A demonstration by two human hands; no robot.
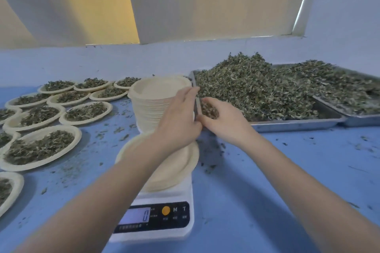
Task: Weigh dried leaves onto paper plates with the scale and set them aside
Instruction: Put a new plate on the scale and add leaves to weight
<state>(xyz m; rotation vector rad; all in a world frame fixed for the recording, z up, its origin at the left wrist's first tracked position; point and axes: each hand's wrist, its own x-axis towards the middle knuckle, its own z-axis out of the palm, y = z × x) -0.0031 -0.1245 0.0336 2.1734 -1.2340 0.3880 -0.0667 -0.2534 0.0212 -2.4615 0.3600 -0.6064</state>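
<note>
A white digital scale [164,220] stands near the table's front; its display reads 0. An empty paper plate [174,168] lies on it, partly hidden by my left forearm. Behind it rises a tall stack of empty paper plates [152,100]. A metal tray [296,124] to the right holds a big heap of dried leaves [257,90]. My right hand [222,121] is curled around a clump of leaves at the tray's near left corner. My left hand [178,117] reaches over the plate with straight fingers, touching the tray's left edge beside the right hand.
Several paper plates [39,148] filled with leaves cover the left side of the blue table [287,170]. A second metal tray [362,117] with leaves sits at the far right. Loose leaf bits lie scattered on the table. A wall runs along the back.
</note>
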